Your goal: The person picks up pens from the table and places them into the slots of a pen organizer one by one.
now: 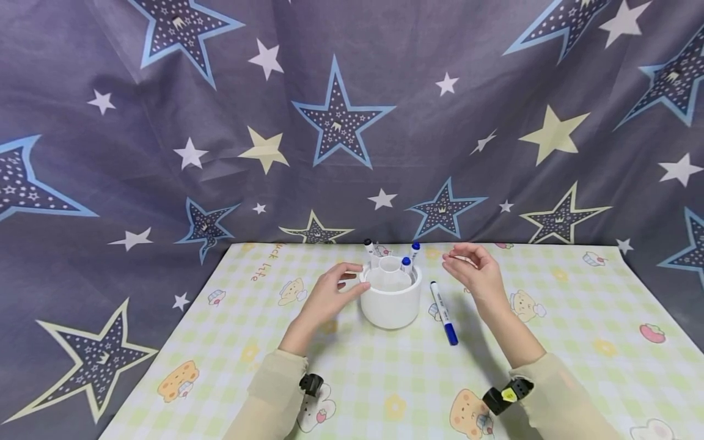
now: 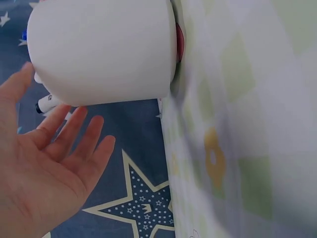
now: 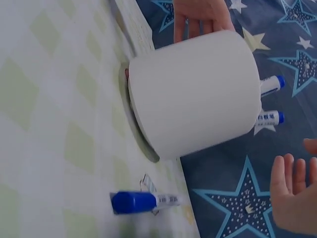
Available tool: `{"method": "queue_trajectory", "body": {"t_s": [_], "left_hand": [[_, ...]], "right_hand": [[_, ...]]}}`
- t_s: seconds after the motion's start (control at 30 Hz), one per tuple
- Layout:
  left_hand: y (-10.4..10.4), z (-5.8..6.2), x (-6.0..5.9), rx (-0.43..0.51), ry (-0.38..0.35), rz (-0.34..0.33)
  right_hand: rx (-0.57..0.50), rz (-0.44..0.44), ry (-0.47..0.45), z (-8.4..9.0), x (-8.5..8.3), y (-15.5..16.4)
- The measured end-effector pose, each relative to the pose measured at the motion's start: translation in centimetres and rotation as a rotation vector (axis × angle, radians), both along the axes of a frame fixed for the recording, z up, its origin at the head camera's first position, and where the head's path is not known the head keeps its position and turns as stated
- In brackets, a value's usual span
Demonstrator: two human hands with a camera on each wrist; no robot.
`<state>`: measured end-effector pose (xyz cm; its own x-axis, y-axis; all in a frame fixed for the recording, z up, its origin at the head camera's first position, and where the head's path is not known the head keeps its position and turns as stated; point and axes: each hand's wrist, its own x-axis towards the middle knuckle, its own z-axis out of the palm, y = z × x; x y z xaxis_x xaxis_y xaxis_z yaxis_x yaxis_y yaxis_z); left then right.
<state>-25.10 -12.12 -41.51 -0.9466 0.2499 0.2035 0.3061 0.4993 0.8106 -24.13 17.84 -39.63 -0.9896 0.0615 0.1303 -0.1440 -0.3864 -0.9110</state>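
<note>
Nearest me are my two sleeves and the wrist cameras, and from there I read outward over the checked tablecloth (image 1: pixel 385 379). My left hand (image 1: pixel 330 296) rests against the left side of the white pen holder (image 1: pixel 392 299), fingers relaxed and fairly straight, touching its wall near the rim rather than wrapping it; the left wrist view shows the palm spread and nothing held. My right hand (image 1: pixel 475 272) hovers to the right of the holder, apart from it, fingers loosely curved around nothing; the right wrist view shows the fingertips bare. Between that hand and the holder a blue-capped marker (image 1: pixel 443 313) lies flat on the cloth, just beside the holder's base, cap end towards me. The holder stands upright near the back middle of the table, with three markers (image 1: pixel 407 264) poking out of it, two with blue caps and one with a dark tip. Behind it hangs the star-printed backdrop (image 1: pixel 341 122). I judge the risk to be a nudge: my left fingers only brace one side, so a push could slide or tip the holder, and a careless reach could roll the loose marker away.
</note>
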Motion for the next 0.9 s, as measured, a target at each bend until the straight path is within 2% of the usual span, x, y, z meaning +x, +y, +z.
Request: {"method": "queue_trajectory", "body": {"t_s": [0.13, 0.4, 0.57, 0.9], "left_hand": [[-0.3, 0.0, 0.0, 0.003, 0.038, 0.004], [-0.3, -0.2, 0.0, 0.053, 0.028, 0.004], [-0.4, -0.4, 0.0, 0.096, 0.020, 0.001], [-0.7, -0.4, 0.1, 0.077, 0.029, 0.019]], "right_hand": [[-0.002, 0.016, -0.072, -0.2, -0.4, 0.6], [0.025, 0.072, -0.178, -1.4, -1.3, 1.6], [0.060, 0.098, -0.217, -2.3, -1.6, 2.1], [0.139, 0.132, -0.294, -3.8, -2.4, 2.7]]}}
